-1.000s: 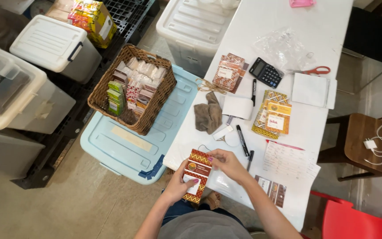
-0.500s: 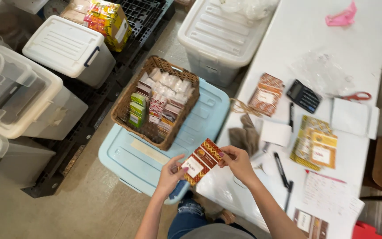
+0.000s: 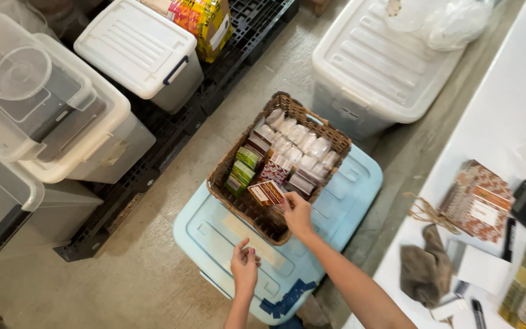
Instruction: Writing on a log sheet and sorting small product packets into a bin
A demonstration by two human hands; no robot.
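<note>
Over woven wicker basket (image 3: 220, 180), right hand (image 3: 296, 213) pinches flat packet (image 3: 266, 192).

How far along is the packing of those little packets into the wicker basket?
Done: the wicker basket on the pale blue bin lid already holds rows of clear, green and red packets. In hand: the right hand is setting a patterned brown packet into it, while the left hand hovers empty over the lid. Left: a stack of similar patterned packets waits on the white table.
</note>
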